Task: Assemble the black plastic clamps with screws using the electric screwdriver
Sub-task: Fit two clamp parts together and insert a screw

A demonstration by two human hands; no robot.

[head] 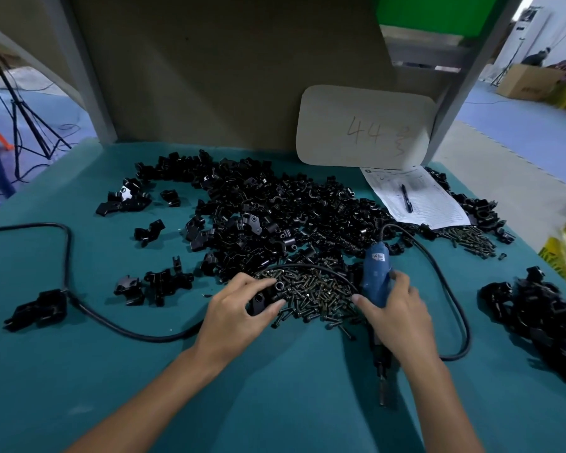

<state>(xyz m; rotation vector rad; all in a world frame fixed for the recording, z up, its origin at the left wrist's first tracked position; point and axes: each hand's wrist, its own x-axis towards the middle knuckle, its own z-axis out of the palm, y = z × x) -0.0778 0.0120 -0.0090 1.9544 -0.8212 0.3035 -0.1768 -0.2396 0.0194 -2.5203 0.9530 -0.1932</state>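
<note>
My left hand [239, 308], mid-frame, curls round a clamp [261, 300]. My right hand [397, 310], just right of it, grips the screwdriver [375, 273]. Both forearms [144, 397] enter from the bottom edge.

handwritten "44" on pale card [365, 127] leaning against backboard, printed sheet [435, 204] text illegible

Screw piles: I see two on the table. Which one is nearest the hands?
The big pile of screws lying between the left hand and right hand; the smaller pile sits far off beside the paper sheet.
</note>
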